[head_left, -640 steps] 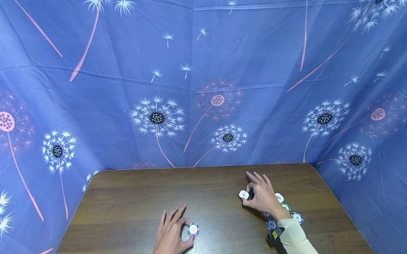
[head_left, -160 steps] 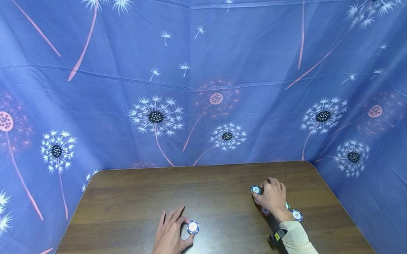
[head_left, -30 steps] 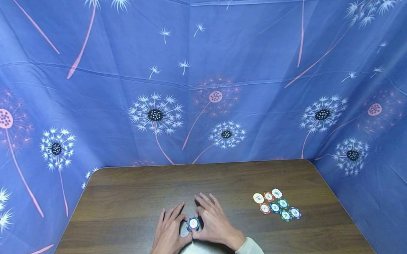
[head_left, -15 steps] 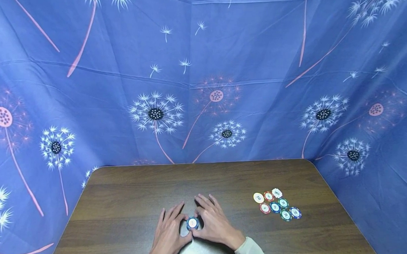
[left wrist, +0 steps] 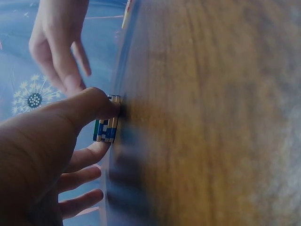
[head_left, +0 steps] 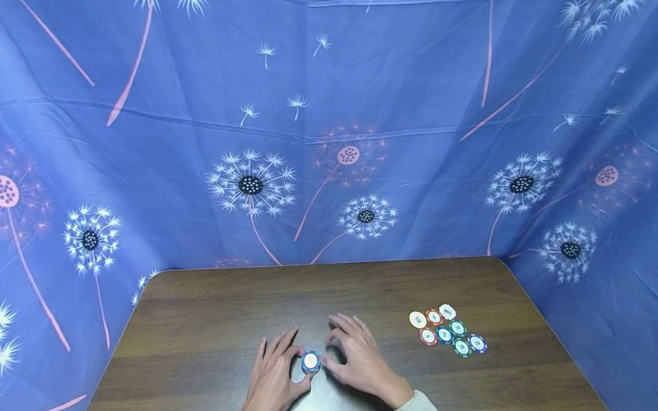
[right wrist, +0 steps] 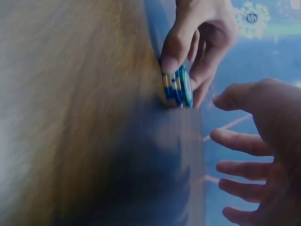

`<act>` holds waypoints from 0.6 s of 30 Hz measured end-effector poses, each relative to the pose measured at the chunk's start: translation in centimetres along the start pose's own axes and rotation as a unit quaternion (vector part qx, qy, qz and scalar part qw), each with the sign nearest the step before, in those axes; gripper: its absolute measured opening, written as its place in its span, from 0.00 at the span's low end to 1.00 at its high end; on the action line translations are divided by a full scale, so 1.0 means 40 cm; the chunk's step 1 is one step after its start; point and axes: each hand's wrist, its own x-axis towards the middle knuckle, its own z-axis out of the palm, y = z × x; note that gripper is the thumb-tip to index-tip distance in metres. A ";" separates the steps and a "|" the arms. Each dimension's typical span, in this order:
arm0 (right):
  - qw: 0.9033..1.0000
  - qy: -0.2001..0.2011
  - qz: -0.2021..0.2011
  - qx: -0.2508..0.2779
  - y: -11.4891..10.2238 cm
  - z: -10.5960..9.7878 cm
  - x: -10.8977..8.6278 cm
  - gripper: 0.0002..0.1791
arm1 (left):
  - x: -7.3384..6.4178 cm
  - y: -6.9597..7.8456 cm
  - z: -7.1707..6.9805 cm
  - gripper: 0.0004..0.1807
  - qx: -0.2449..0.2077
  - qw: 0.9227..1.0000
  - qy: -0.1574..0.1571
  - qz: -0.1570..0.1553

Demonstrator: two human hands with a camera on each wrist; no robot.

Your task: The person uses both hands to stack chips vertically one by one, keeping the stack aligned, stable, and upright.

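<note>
A short stack of poker chips (head_left: 311, 361) stands on the brown table, its top chip blue-rimmed with a white centre. My left hand (head_left: 273, 376) pinches the stack between thumb and index finger, the other fingers spread. In the left wrist view the blue-and-white edges of the stacked chips (left wrist: 104, 131) show beneath the thumb. Just right of the stack is my right hand (head_left: 362, 360), thumb and fingers apart around nothing. The right wrist view shows a gap between its fingertips and the stack (right wrist: 175, 89), whose top chip has a green-blue edge.
Several loose chips lie flat in a cluster at the table's right: a pale yellow one (head_left: 417, 319), a white scalloped one (head_left: 448, 311), red ones, green ones and blue ones. Behind the table (head_left: 211, 298) hangs a blue dandelion-print cloth (head_left: 300, 76).
Earlier my right hand pinched chips at the right-hand cluster, then came to the stack. Within the last half second it has let go and moved slightly right. My left hand has stayed at the stack.
</note>
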 end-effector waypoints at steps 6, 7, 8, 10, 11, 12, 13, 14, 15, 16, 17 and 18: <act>0.999 0.032 0.017 -0.005 0.036 -0.024 -0.060 0.11 | -0.003 0.001 0.001 0.21 -0.002 1.000 0.019 0.010; 0.999 0.039 0.020 -0.006 0.043 -0.029 -0.071 0.11 | -0.003 0.001 0.001 0.21 -0.002 1.000 0.024 0.013; 0.999 0.048 0.023 -0.010 0.049 -0.035 -0.081 0.11 | -0.004 0.000 0.001 0.21 -0.002 0.999 0.028 0.016; 0.997 0.068 0.028 -0.015 0.063 -0.045 -0.101 0.12 | -0.004 0.000 0.003 0.21 -0.003 0.999 0.036 0.020; 0.996 0.078 0.031 -0.015 0.070 -0.051 -0.110 0.13 | -0.004 0.000 0.003 0.21 -0.002 0.999 0.039 0.022; 0.995 0.088 0.035 -0.018 0.078 -0.056 -0.120 0.13 | -0.005 0.000 0.003 0.21 -0.003 0.999 0.040 0.023; 0.994 0.096 0.040 -0.020 0.085 -0.060 -0.129 0.14 | -0.005 0.001 0.003 0.21 -0.002 0.999 0.043 0.024; 0.993 0.103 0.045 -0.021 0.093 -0.065 -0.138 0.14 | -0.005 0.001 0.003 0.21 -0.003 0.999 0.043 0.025; 0.993 0.109 0.050 -0.023 0.101 -0.069 -0.146 0.14 | -0.006 0.002 0.003 0.21 -0.004 0.999 0.044 0.024; 0.992 0.114 0.056 -0.025 0.108 -0.073 -0.155 0.14 | -0.006 0.002 0.002 0.21 -0.004 0.999 0.045 0.025; 0.991 0.118 0.062 -0.030 0.116 -0.076 -0.164 0.15 | -0.006 0.002 0.002 0.21 -0.005 0.999 0.045 0.025; 0.990 0.123 0.067 -0.035 0.123 -0.080 -0.172 0.15 | -0.006 0.002 0.002 0.21 -0.006 0.999 0.046 0.026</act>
